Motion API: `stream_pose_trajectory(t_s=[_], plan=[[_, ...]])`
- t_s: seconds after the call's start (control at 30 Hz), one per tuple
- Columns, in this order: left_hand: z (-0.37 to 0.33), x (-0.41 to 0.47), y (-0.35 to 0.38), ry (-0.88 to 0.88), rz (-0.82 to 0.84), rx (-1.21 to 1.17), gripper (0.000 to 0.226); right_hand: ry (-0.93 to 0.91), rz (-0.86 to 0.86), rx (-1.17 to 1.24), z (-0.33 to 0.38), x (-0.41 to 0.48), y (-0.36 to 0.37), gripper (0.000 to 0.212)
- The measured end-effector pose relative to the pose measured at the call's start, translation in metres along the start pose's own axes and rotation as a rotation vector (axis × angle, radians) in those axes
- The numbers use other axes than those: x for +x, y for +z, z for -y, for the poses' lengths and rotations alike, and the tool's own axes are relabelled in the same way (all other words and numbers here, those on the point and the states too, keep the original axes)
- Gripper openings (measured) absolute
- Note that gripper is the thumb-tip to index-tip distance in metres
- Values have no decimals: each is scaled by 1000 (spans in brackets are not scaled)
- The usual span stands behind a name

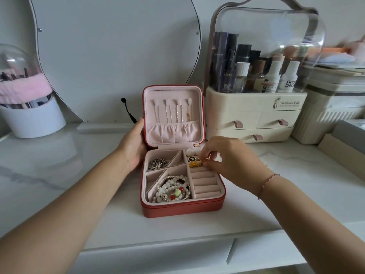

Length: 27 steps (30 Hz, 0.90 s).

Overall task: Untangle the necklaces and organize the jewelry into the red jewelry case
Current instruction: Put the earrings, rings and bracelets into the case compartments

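Operator's note, head view. The red jewelry case [177, 209] stands open on the white vanity top [59, 175], lid [173, 91] upright and facing me.

1. Left hand [131, 149]: it holds the case's left side at the hinge. The thumb lies up along the lid's edge; the fingers are hidden behind the case.
2. Right hand [233, 163]: thumb and fingertips pinch a small gold piece [194, 164].
3. Position of the gold piece: rear right of the base, at the far end of the ring rolls [205, 184], touching or just above the first roll; I cannot tell which.
4. Axis: its longer side runs left to right, across the column of rolls and parallel to the slots.
5. Nearer hand: the right, already on it. The left is across the case, with the silver piece [158, 163] in between.

Judgement: seating the piece calls for a short downward press by the right hand while the left steadies the case.
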<state>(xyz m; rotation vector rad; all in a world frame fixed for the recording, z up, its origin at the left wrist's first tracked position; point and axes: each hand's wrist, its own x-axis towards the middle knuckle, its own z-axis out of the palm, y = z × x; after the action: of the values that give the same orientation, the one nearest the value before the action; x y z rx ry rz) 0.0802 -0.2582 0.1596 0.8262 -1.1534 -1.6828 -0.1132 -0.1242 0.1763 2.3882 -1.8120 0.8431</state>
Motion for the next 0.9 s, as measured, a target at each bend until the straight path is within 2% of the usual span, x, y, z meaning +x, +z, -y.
stream_pose_trajectory(t_s=[0.2, 0.4, 0.53, 0.63, 0.73, 0.83, 0.9], plan=[[0, 0, -1, -2, 3, -15, 45, -50, 41, 14, 0, -1, -3, 13], [-1, -2, 3, 18, -16, -14, 41, -26, -90, 25, 0, -8, 2, 15], [0, -1, 0, 21, -15, 11, 41, 21, -99, 50, -2, -11, 4, 13], [0, 0, 0, 29, -2, 19, 39, 129, -203, 195, -17, -19, 0, 11], [1, 2, -1, 39, 11, 20, 40, 323, -318, 159, -53, -32, -16, 13], [1, 2, -1, 39, 9, 28, 40, 487, -279, 61, -85, -52, -33, 14], [2, 2, -1, 49, 11, 40, 39, 518, -241, 41, -94, -63, -39, 15]])
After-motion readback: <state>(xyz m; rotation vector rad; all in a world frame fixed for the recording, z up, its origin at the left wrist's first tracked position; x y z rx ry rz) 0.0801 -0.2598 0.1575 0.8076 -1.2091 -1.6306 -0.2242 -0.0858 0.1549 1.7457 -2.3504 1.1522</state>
